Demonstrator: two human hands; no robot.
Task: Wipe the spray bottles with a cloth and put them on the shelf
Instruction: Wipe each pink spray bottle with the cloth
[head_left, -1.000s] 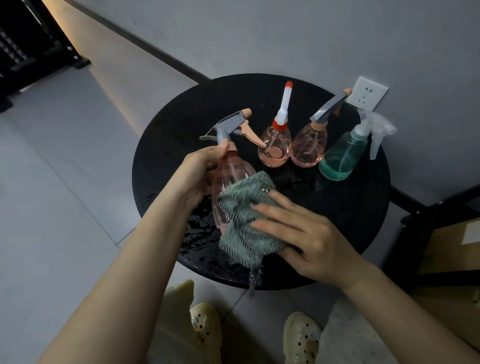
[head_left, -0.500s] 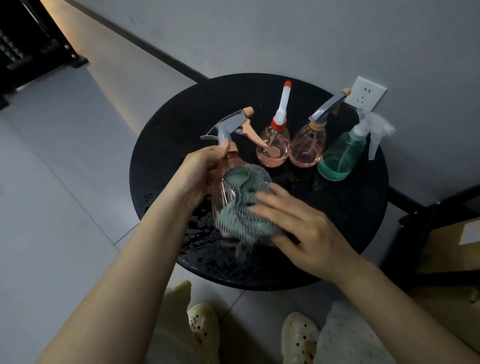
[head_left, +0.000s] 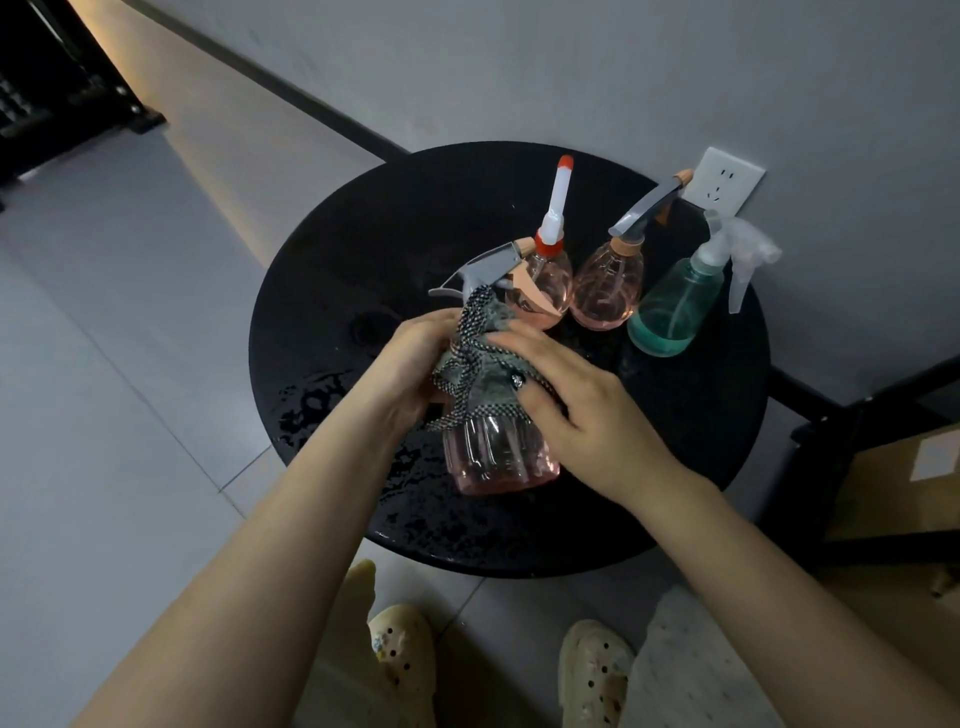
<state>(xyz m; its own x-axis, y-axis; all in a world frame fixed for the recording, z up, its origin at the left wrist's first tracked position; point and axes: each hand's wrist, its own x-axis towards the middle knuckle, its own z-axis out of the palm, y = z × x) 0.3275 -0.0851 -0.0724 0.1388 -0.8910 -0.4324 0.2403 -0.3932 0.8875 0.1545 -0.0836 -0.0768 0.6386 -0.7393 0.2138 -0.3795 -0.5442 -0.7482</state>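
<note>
A pink spray bottle (head_left: 498, 457) with a grey trigger head is tilted over the round black table (head_left: 322, 270). My left hand (head_left: 410, 364) grips its upper body from the left. My right hand (head_left: 566, 400) presses a grey-green cloth (head_left: 478, 374) around the bottle's shoulder and neck, fingers laid over the cloth. Behind it stand a pink bottle with a white and red nozzle (head_left: 550, 280), a pink bottle with a grey trigger (head_left: 608, 286) and a green bottle with a clear trigger (head_left: 675, 306).
Water drops wet the table's near left part (head_left: 311, 400). A white wall socket (head_left: 724, 179) sits behind the bottles. A dark frame holding a cardboard box (head_left: 893, 483) stands at the right. A black rack (head_left: 52, 88) is at the far left. My shoes (head_left: 400, 660) are below the table.
My right hand has slid the cloth up from the bottle's lower body to its shoulder and neck, baring the lower part. The left hand keeps its hold.
</note>
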